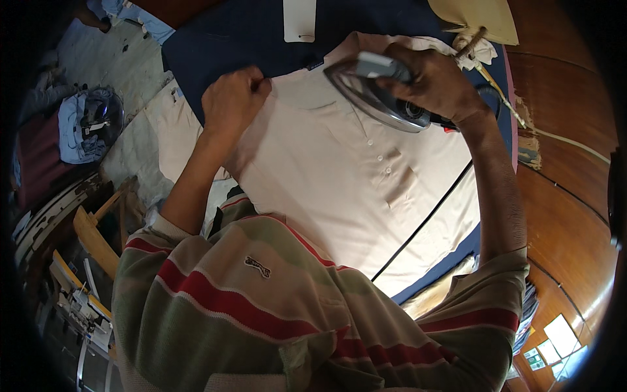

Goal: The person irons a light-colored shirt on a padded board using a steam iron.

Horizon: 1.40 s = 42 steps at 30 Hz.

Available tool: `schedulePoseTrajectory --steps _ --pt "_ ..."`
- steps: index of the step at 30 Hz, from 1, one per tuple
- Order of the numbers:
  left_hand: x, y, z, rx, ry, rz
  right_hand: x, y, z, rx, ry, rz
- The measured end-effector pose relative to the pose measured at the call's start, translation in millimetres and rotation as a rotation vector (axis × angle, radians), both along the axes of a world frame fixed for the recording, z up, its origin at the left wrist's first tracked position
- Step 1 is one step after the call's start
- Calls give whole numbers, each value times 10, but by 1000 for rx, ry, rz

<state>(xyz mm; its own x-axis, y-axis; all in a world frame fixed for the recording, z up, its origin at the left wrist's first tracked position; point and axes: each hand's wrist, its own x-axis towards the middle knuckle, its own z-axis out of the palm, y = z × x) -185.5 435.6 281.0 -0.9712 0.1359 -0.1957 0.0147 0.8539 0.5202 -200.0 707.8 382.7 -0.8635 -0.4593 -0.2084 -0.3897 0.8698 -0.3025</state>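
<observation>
A pale pink buttoned shirt (313, 170) lies spread over a dark blue ironing cloth (241, 42). My right hand (437, 85) is wrapped round the handle of a clothes iron (379, 98), whose pointed tip faces left, near the shirt's collar area. The iron's soleplate edge is over the fabric by the top of the button placket. At the shirt's upper left edge, my left hand (235, 98) is closed, its fingers pinching the fabric. A black cord (424, 222) runs across the shirt toward my body.
A white tag-shaped card (299, 19) rests on the blue cloth at the far side. Yellowish paper (480, 16) and a crumpled pale cloth (480, 52) are at the far right. Wooden panelling (568, 130) borders the right side. Folded blue clothing (78, 127) is on the left.
</observation>
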Motion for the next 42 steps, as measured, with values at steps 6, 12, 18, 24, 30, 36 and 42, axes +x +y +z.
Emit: schedulePoseTrajectory --steps 6,12,18,24,30,36,42 --pt "0 -37 -4 39 -19 29 -80 -349 -144 17 28 207" --pt "-16 -28 -1 -3 -55 16 -102 -293 -110 83 3 166" --pt "308 263 -157 40 678 -175 174 347 -46 21 111 -147" --pt "551 664 -251 18 421 -309 637 473 59 -62 25 -186" --pt "396 705 -283 52 329 -251 890 341 -27 11 -47 -187" --pt "669 737 -250 85 623 -298 677 383 -8 -4 48 -262" --pt "1467 1333 -306 310 571 -979 453 -79 17 -9 58 107"
